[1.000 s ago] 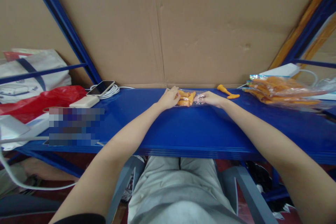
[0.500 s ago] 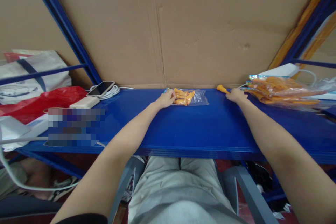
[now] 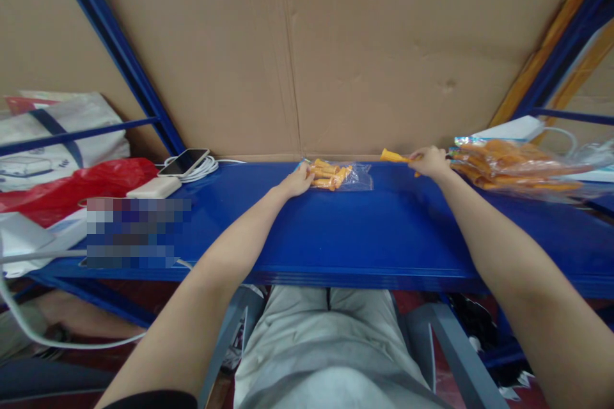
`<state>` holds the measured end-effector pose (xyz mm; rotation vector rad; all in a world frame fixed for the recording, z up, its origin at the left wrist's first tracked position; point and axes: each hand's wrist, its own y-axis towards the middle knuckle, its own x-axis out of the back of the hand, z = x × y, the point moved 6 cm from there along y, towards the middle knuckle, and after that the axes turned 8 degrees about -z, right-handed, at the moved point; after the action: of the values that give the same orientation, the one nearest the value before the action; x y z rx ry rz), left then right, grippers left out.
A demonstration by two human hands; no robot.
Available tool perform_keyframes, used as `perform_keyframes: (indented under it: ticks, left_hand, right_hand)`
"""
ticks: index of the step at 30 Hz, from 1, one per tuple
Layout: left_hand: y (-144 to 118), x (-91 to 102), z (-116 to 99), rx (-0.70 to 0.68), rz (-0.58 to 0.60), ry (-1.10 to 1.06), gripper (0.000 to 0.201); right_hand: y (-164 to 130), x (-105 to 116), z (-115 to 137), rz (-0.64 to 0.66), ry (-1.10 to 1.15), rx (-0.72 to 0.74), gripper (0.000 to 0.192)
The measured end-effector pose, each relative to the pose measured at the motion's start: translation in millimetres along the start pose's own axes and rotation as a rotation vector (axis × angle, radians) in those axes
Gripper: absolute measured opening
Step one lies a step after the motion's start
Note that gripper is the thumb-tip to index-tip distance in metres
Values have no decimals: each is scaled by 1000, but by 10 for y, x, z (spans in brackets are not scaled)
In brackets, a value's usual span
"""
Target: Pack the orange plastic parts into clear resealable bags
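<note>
fingers of the right hand are curled closed around one end of a loose orange piece, which sticks out to the left, lifted just above the blue shelf; fingers of the left hand lie nearly flat and only slightly spread, their tips pressing on the left edge of a small clear bag, gripping nothing; the bag lies flat on the shelf near the back edge, between the two hands, and holds a handful of orange pieces of the same kind; the held piece is to the right of the bag and apart from it; no print can be read on the small bag; just to the right of the right hand, a large clear bag full of orange pieces rests on the shelf, its near end printed in mixed colours too blurred to read; behind it lies a white box with a white cord; a cardboard sheet stands upright along the back; far left on the shelf, a phone lies on a coiled white cable, with a white power bank just in front; further left are a red plastic bag and a white tote bag, its markings too small to read.
</note>
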<state>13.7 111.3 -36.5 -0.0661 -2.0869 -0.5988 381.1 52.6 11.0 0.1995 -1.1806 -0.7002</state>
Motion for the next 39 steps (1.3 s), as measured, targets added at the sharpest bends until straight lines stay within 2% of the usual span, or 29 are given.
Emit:
perform_keyframes:
  ticks: [3, 5, 8, 11, 14, 18, 24, 31, 39]
  left_hand:
    - [-12, -5, -11, 4, 12, -4, 17]
    - [-21, -1, -27, 5, 17, -27, 17]
    - [-25, 5, -37, 11, 19, -75, 17]
    - [-25, 4, -35, 23, 22, -115, 18]
    - [-30, 4, -47, 24, 28, -120, 19]
    - [-47, 18, -69, 57, 31, -136, 22]
    - [-74, 27, -143, 54, 62, -105, 22]
    - [-75, 45, -168, 72, 26, -123, 14]
    - [-28, 7, -129, 52, -23, -230, 14]
  right_hand:
    - [-64, -71, 202, 221, 189, 116, 14]
    - [-110, -122, 331, 300, 219, 229, 12]
    - [-157, -178, 469, 294, 164, 351, 11]
    - [-226, -210, 599, 284, 141, 403, 13]
    - [-355, -198, 767, 327, 208, 443, 14]
    - [-484, -120, 906, 368, 356, 380, 12]
    - [-520, -89, 906, 397, 506, 208, 11]
    - [-588, -227, 985, 400, 584, 169, 15]
    - [-536, -281, 874, 392, 665, 115, 13]
